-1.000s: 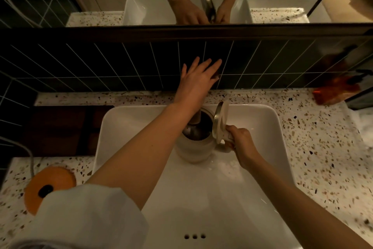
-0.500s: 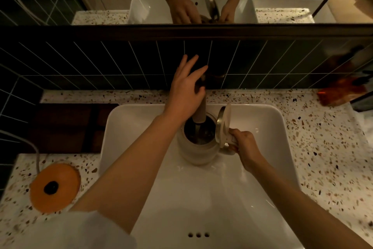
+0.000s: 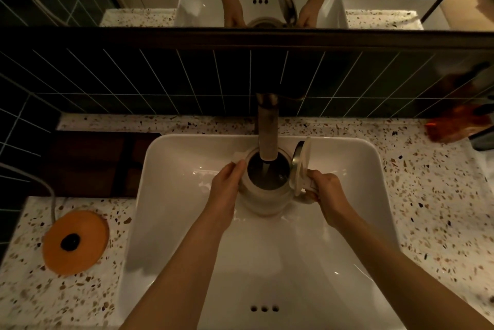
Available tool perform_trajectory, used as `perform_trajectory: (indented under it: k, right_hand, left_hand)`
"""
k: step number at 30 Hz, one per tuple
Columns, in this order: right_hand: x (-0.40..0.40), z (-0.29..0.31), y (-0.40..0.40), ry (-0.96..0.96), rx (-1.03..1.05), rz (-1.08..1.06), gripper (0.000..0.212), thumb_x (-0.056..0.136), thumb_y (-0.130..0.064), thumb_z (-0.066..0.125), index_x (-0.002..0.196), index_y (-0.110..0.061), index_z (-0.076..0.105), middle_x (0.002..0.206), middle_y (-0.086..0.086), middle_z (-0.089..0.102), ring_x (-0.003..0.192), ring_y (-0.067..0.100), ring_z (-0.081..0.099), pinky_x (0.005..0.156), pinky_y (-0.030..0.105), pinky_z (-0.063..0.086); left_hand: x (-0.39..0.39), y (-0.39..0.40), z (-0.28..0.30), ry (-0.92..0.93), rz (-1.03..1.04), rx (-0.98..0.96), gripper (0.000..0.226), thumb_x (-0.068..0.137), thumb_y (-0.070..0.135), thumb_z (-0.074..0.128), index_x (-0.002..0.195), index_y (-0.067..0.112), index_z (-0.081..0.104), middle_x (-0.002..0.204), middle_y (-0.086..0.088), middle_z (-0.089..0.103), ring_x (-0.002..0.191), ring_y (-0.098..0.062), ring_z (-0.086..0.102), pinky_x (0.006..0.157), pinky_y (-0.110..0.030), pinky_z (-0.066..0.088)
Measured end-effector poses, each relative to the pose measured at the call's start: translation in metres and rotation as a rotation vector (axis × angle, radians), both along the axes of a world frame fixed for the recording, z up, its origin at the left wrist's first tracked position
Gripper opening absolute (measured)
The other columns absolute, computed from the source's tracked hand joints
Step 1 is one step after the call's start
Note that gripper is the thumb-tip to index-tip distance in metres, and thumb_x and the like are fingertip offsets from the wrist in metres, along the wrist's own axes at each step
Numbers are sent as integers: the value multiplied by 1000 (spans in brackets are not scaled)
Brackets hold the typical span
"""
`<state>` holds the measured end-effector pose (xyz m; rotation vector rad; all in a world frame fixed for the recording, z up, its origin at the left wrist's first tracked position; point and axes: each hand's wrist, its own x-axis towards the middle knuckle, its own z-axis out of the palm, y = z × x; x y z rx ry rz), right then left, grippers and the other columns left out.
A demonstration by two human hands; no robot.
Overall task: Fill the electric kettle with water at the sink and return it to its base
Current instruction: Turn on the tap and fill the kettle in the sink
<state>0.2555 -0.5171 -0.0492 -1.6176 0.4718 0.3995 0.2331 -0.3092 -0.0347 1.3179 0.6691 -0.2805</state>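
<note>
A cream electric kettle stands upright in the white sink, its lid flipped open to the right. The faucet spout reaches over the kettle's mouth and a stream of water runs into it. My left hand presses against the kettle's left side near the spout lip. My right hand grips the handle on the right. The orange round kettle base lies on the counter left of the sink, with its grey cord leading off to the left.
Speckled terrazzo counter surrounds the sink. A dark recessed gap lies left of the sink behind the base. An orange packet lies at the back right by the dark tiled wall. A mirror above reflects my hands.
My left hand has come down from the faucet handle to the kettle's left side. Water now runs from the spout into the kettle. My right hand still holds the handle.
</note>
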Motion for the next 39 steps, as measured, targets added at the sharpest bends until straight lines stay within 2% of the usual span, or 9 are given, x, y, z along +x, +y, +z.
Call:
perform_trajectory:
  k: [3,7,9,13,20,25,29,32,39]
  right_hand:
    - [0,-2,0,-5,-6,3,44,91,-23,50,48,-11,48,37,-4,42,44,14,39,57,31,32]
    - [0,0,1,2,0,30,43,92,-22,49,51,-11,57,39,-5,50,50,15,46,61,33,37]
    - [0,-1,1,8,-4,46,41,92,-22,49,55,-9,60,43,-3,54,56,21,49,66,36,39]
    - [2,-3,1,9,-8,27,37,89,-25,51,60,-4,61,52,9,53,62,28,47,67,38,37]
    - [3,-4,3,24,-10,17,38,90,-23,50,56,-6,56,41,0,48,53,21,45,61,33,37]
    - [3,-4,2,34,-12,13,35,89,-23,51,61,-3,57,52,10,47,59,27,45,66,38,38]
    - [3,-3,3,43,-2,-8,45,88,-20,52,44,-14,52,37,-3,43,40,10,41,61,35,34]
    - [2,-1,3,34,10,-10,52,89,-18,51,37,-20,52,35,-5,43,37,6,41,59,33,34]
    - [3,0,4,26,-3,-20,56,90,-20,51,34,-20,52,35,-5,44,52,20,41,62,33,35]
  left_hand:
    - [-2,-2,-2,-46,8,15,20,90,37,60,99,24,73,110,-6,72,113,-26,61,100,-45,44]
    - [-3,-2,-1,-59,55,-31,15,94,26,58,96,26,73,98,7,75,99,-8,65,87,-30,47]
    - [-3,-2,-1,-58,66,-43,15,94,25,58,98,25,73,97,10,75,98,-6,65,85,-28,46]
    - [-3,-2,-1,-59,80,-41,15,93,27,59,96,26,74,100,6,75,102,-10,64,91,-32,46]
    - [0,-1,-1,-54,95,-66,14,94,25,59,96,27,73,98,10,75,99,-4,64,84,-26,45]
    - [-2,-1,-2,-53,95,-74,15,93,26,59,97,26,74,100,9,75,101,-6,64,87,-27,44]
    - [-1,-2,-2,-46,105,-85,14,93,25,60,98,26,73,98,11,75,99,-3,64,83,-25,44]
    - [-1,-2,-3,-54,92,-76,14,93,26,60,96,26,74,96,12,76,95,-1,65,81,-24,44]
    - [1,1,-6,-30,75,-34,13,92,29,62,94,28,75,102,7,75,106,-11,63,96,-33,45]
